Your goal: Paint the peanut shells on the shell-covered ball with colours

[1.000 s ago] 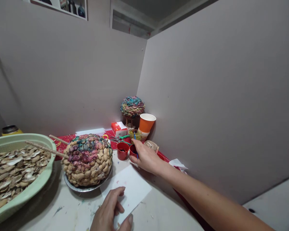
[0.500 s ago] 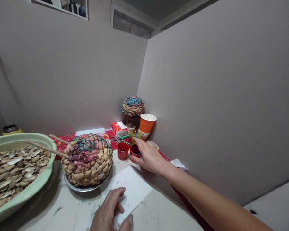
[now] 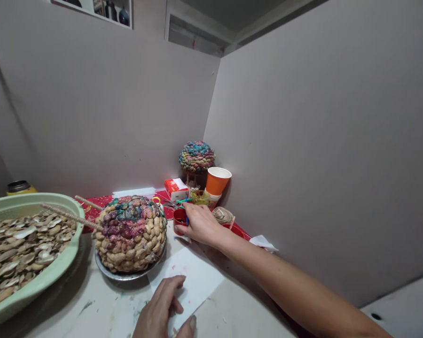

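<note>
My right hand [image 3: 200, 225] reaches to a small red cup [image 3: 179, 218] of dark liquid, thumb and fingers around its right side. A thin blue paintbrush [image 3: 187, 213] stands upright at those fingers; its tip is hidden. My left hand [image 3: 162, 307] rests with curved, parted fingers over a white paper sheet [image 3: 193, 277] with pink specks, holding nothing. Left of the paper, a dome of peanut shells [image 3: 130, 239], partly painted pink, purple and teal, sits in a metal bowl [image 3: 127, 278]. Two twine-wrapped sticks [image 3: 68, 217] jut from it to the left.
A green basket [image 3: 56, 281] of peanut shells fills the left. At the back are a painted peanut-shell dome [image 3: 197, 156], orange paper cups [image 3: 218, 181], a red-and-white box [image 3: 176, 188] and a twine ball [image 3: 223, 215]. Another red container [image 3: 235, 230] shows behind my forearm. Grey panels meet behind.
My right hand has moved left with the blue paintbrush, from the second red cup to the first. A red container now shows right of the hand, by the twine ball. My left hand stays put.
</note>
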Tool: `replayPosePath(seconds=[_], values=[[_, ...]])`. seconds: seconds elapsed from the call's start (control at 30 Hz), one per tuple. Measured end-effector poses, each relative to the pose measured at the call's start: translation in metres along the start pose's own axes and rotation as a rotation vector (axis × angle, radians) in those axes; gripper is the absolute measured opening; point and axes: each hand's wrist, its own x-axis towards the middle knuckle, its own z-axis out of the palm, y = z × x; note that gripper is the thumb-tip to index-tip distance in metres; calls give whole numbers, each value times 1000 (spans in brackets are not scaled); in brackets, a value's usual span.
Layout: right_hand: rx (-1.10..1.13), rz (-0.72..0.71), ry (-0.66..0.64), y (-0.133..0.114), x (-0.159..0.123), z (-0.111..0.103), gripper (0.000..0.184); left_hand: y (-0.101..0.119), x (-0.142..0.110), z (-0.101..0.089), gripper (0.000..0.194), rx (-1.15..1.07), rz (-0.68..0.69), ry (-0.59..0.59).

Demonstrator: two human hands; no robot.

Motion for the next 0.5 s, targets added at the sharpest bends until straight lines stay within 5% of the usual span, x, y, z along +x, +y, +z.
replayPosePath(seconds=[0.23, 0.5], values=[[61, -62, 87, 2, -6, 8, 46, 2, 0, 0, 61, 2, -9, 0], [169, -253, 224, 3, -46, -1, 64, 4, 1, -2, 62, 10, 14, 11]])
